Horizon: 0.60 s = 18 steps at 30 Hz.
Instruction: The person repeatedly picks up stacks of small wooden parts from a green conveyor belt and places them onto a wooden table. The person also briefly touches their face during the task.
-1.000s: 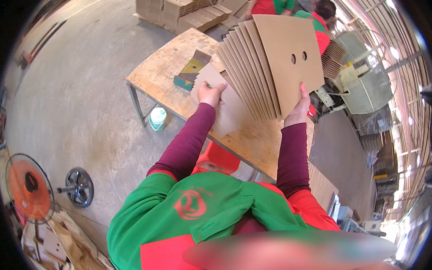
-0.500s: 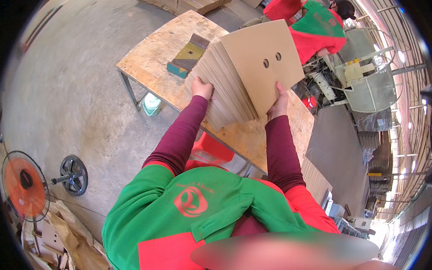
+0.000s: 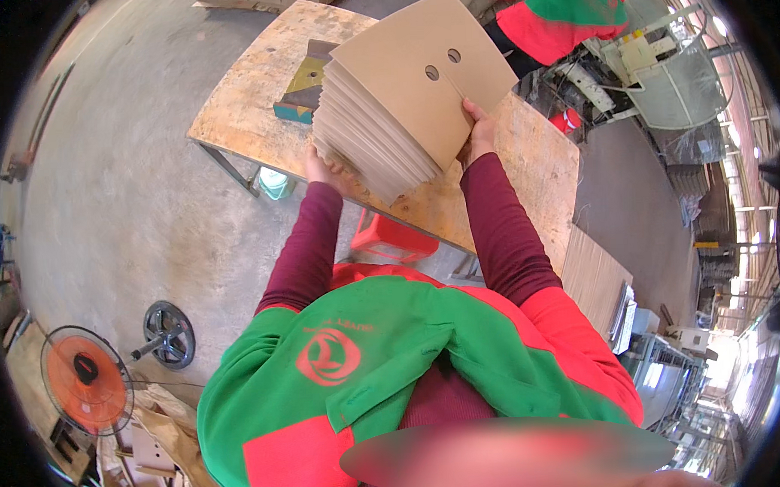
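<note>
A thick stack of flat brown board sheets [image 3: 419, 79] tilts over the wooden table, its front sheet showing two round holes. My left hand [image 3: 320, 167] is closed on the stack's left lower edge, its fingers partly hidden by the sheets. On the right side, my right hand [image 3: 479, 129] grips the stack with the thumb against the front sheet and the other fingers behind. The sheets' edges are slightly fanned on the left. Close behind the stack lies a small tray-like jig [image 3: 303, 90], yellowish and brown with a teal end. Whether the stack's bottom touches the table is unclear.
The wooden table [image 3: 239, 94] has metal legs. Under its near edge stands a red stool [image 3: 394, 239], with a pale bucket [image 3: 274, 184] further left. An orange fan [image 3: 85, 370] lies at lower left beside scrap bags. Another person [image 3: 562, 18] works beyond the table near machinery.
The stack has moved up and left in view, and its front sheet now lies closer against the others. My left hand has shifted from the stack's side down to its lower edge.
</note>
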Available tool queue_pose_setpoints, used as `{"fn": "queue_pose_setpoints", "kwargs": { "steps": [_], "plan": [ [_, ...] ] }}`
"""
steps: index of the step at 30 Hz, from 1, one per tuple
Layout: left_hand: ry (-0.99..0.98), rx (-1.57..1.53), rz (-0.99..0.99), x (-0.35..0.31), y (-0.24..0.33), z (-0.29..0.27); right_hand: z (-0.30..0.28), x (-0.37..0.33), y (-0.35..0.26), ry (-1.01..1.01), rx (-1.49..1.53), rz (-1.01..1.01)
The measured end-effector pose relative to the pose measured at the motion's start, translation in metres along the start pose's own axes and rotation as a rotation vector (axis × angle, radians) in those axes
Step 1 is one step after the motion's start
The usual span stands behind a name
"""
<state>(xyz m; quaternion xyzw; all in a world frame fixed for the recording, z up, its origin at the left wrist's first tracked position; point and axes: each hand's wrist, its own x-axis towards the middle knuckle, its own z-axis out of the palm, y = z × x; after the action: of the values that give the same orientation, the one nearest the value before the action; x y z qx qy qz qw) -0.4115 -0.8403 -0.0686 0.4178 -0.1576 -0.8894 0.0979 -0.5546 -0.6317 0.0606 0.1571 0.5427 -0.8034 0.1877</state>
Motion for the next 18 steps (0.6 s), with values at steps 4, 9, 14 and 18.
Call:
{"fn": "queue_pose_setpoints", "kwargs": {
  "steps": [4, 9, 14, 18],
  "plan": [
    [-0.113, -0.015, -0.013, 0.015, -0.024, 0.011, 0.003, -0.006, -0.001, -0.087, 0.116, -0.017],
    [-0.201, 0.037, -0.083, 0.0, -0.025, 0.032, -0.004, 0.004, -0.005, -0.054, 0.087, 0.0],
    [-0.234, 0.069, -0.066, 0.016, -0.045, 0.075, -0.017, 0.036, -0.037, -0.089, 0.032, -0.022],
    [-0.167, 0.04, -0.161, 0.052, -0.059, 0.111, -0.026, 0.069, -0.075, -0.127, 0.05, -0.034]
  ]
}}
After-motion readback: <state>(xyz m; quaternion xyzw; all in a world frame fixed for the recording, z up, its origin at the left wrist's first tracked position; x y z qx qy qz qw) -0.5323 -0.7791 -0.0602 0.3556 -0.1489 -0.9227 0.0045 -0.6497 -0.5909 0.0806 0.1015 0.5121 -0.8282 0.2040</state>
